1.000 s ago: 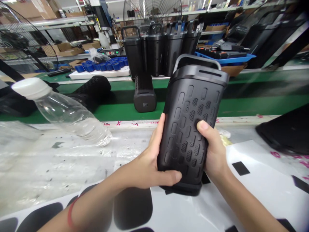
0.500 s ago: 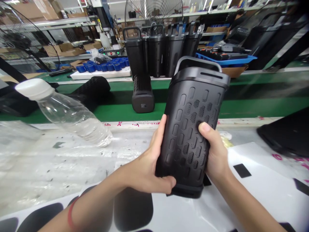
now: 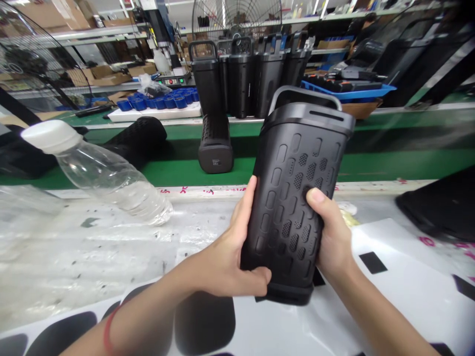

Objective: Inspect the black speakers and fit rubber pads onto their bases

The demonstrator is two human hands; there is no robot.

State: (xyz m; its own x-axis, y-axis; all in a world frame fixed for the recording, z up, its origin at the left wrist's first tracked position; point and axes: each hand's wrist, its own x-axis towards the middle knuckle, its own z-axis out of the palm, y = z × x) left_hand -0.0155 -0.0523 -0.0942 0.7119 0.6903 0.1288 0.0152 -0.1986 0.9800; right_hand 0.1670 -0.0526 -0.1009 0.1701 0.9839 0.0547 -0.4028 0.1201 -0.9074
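Head view: right of centre in the frame, between both hands, neither nearer, black case, gripped low on its left by the left hand, higher on its right by the right hand. Long axis running bottom to top, tilted slightly right, handle end uppermost. Farther, upper centre, similar case lying on green belt.

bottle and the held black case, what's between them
In the head view, the left hand and some whitish bench; another case lies farther back.
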